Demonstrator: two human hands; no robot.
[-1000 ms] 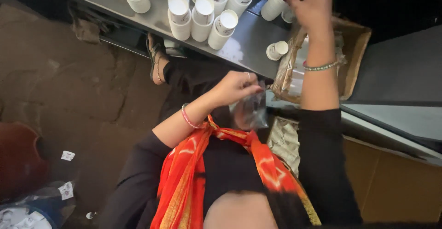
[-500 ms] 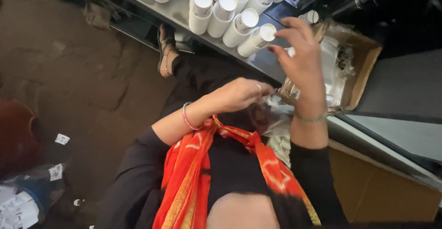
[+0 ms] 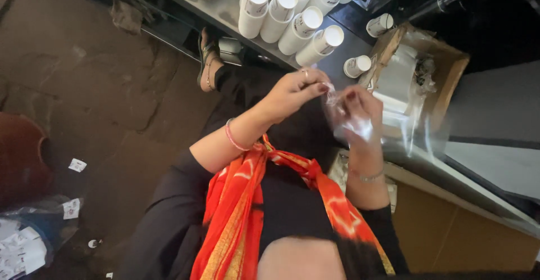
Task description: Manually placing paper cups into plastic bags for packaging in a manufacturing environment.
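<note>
Far to my left, on the stone floor, lies a clear bag of paper scraps beside a reddish-brown pot, with loose scraps of paper near them. My sandalled foot shows below the edge of the grey metal table. On that table white cylindrical containers stand packed in rows, and two smaller ones sit apart towards the right. My orange scarf hangs down my dark top in the foreground.

My left hand, a pink bangle at its wrist, pinches the top edge of a small clear plastic bag between fingertips. My right hand is partly behind that crinkled film, its fingers closed on the same bag, so both hands meet over my lap in front of the table edge. The film blurs my right fingers.

Just right of my hands an open cardboard box holds white packets and more clear wrapping. A brown cabinet front lies below it.
</note>
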